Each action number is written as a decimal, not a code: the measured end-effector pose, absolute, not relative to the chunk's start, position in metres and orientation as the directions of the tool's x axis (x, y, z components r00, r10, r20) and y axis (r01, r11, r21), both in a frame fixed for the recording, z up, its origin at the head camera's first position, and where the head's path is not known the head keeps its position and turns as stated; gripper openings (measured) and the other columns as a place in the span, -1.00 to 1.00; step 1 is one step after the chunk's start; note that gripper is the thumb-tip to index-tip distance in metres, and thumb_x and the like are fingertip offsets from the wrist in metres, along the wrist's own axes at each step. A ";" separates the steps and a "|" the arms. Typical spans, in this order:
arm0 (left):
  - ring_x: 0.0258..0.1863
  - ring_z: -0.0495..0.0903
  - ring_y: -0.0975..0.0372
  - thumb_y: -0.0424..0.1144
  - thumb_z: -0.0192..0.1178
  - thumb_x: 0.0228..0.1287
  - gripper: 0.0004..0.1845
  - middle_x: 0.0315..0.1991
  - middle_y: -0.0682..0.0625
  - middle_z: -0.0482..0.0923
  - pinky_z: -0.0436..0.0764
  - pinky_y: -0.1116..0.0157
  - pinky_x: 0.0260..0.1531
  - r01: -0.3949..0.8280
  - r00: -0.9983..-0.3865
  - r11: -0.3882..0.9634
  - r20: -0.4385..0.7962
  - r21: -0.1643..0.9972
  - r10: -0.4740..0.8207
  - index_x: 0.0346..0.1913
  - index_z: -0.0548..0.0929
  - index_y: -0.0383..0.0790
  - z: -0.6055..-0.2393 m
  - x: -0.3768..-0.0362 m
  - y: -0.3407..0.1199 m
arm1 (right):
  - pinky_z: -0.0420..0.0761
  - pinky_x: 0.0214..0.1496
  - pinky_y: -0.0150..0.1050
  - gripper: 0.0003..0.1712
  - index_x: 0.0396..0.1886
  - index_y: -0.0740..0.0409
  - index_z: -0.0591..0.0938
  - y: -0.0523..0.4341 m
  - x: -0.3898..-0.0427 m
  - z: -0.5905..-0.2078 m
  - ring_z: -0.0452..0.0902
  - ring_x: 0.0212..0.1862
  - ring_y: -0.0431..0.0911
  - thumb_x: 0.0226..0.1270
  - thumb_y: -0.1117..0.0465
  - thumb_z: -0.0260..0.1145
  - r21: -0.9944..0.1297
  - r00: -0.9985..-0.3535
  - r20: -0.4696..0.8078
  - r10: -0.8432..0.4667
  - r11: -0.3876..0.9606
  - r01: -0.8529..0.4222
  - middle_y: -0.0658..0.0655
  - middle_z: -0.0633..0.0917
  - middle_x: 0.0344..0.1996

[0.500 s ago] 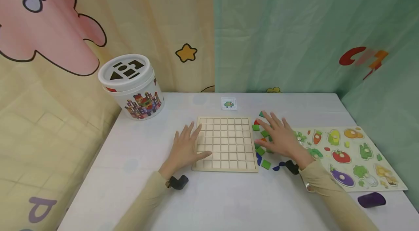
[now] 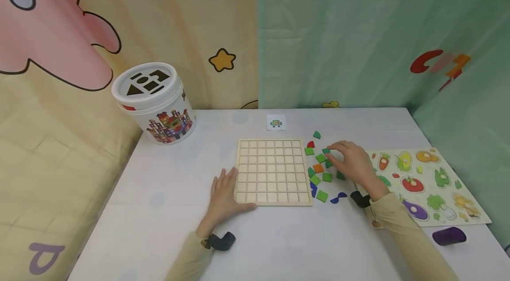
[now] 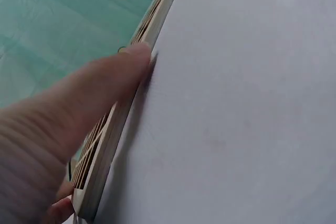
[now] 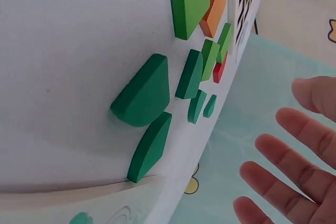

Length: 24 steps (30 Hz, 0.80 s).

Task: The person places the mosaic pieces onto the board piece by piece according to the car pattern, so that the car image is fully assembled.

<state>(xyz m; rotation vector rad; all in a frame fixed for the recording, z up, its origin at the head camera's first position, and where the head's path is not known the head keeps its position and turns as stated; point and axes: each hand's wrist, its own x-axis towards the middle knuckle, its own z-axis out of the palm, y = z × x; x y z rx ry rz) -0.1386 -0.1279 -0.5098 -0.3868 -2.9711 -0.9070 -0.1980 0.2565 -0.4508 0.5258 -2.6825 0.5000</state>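
Observation:
A wooden grid board [image 2: 275, 172] with its squares bare lies mid-table. My left hand [image 2: 225, 197] is at its lower left corner, thumb along the near edge and fingers by the left edge; the left wrist view shows the thumb [image 3: 100, 85] right at the rim. My right hand [image 2: 354, 163] hovers by the loose pieces right of the board, thumb and fingers apart with nothing between them. Under it lie dark green quarter-round pieces [image 4: 144, 95], bright green squares [image 2: 322, 196], an orange square [image 2: 318, 168], a red piece [image 2: 311, 144] and blue pieces [image 2: 335, 200].
Behind the board lies a small picture card [image 2: 276, 122]. A white bucket [image 2: 169, 124] with a shape-hole lid stands at the back left. On the right are a vegetable puzzle board [image 2: 428, 210], partly under the right forearm, and a dark purple object [image 2: 449, 236] near the edge.
My left hand has drawn back from over the board's left side to its near corner. The right hand has shifted right, its spread fingers drawing closer together, uncovering more pieces.

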 end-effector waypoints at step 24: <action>0.43 -0.07 -0.02 0.41 0.41 -0.38 0.31 0.42 -0.17 0.12 -0.20 0.00 0.36 0.274 -0.961 0.843 0.173 0.463 0.217 0.44 0.18 -0.28 -0.515 -0.136 -0.126 | 0.47 -0.46 -0.17 -0.51 -0.37 0.37 0.62 0.252 -0.239 -0.452 0.45 -0.47 0.03 0.19 -0.05 0.38 -0.394 -0.998 -0.070 0.007 0.918 0.034 0.19 0.61 -0.51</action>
